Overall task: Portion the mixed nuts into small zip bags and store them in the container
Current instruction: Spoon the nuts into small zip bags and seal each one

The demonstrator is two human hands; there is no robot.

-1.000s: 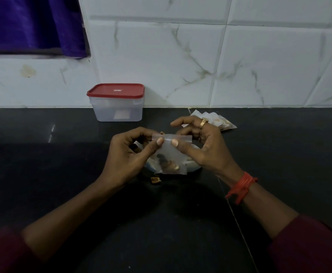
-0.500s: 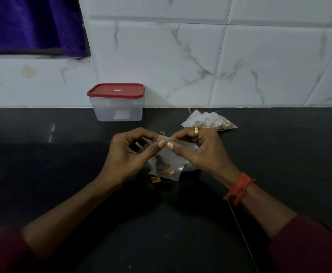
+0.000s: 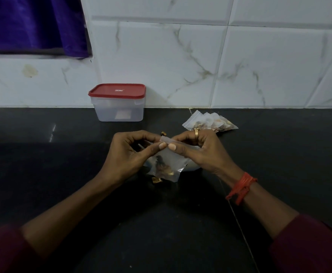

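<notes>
Both pinching now: left hand (image 3: pixel 129 154) and right hand (image 3: pixel 198 152) on the top strip of the zip bag (image 3: pixel 172 161). Best to press firmly along the seal, nuts (image 3: pixel 162 168) hanging low

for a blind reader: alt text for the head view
The left hand and right hand pinch the top of a small zip bag of nuts over a black counter. Behind sit a red-lidded container and a pile of filled bags.
</notes>
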